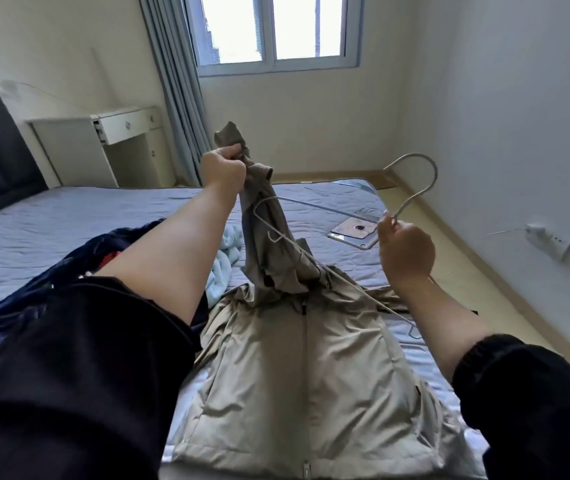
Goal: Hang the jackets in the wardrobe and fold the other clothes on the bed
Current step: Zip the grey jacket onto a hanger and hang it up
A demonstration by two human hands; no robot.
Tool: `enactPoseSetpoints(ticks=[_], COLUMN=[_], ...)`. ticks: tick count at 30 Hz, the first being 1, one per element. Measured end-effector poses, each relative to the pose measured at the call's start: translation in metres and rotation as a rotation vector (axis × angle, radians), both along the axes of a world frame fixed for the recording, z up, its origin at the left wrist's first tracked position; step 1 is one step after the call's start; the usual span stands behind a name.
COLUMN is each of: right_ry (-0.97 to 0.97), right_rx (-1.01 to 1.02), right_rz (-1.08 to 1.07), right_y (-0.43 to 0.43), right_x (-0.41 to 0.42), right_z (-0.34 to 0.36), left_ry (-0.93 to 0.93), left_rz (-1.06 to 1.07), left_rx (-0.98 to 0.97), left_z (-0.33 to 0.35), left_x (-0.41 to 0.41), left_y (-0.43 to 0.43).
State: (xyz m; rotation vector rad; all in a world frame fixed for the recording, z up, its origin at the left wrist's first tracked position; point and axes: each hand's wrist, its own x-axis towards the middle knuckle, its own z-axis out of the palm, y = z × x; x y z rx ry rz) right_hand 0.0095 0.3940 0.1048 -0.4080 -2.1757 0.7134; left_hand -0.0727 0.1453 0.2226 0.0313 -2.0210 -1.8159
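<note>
From the head view, the beige jacket (294, 375) lies zip-up on the bed (69, 220), its long axis running from 6 to 12 o'clock, hem nearest the person and hood farthest. The left grip (223, 168) is fisted round the hood and holds it lifted clear of the mattress. The right grip (406, 251) pinches the wire hanger (411, 201) just below its hook. The hanger's long axis slants from 10 to 4 o'clock, one shoulder end up against the raised hood and the other low over the jacket's right shoulder. From the right grip the neck opening lies at about 8 o'clock, near, so that hand seems the one to steer the wire inside; this looks like an early step, and the wardrobe is not in view. A light-blue cloth (221, 265) and a dark garment (34, 271) lie at 9 o'clock of the jacket. A flat silvery device (352, 233) lies at 1 o'clock, close under the hanger. The bed edge runs along 3 o'clock, with floor beyond.
</note>
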Motion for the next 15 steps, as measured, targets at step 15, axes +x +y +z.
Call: enactPoseSetpoints(ticks=[15], right_ry=[-0.144], right_rx=[-0.080], right_rz=[-0.014], right_y=[-0.015], right_x=[-0.007], right_z=[-0.002], left_ry=[-0.180], left_rz=[-0.596], left_rx=[0.526], left_z=[0.024], left_x=[0.084], left_y=[0.084])
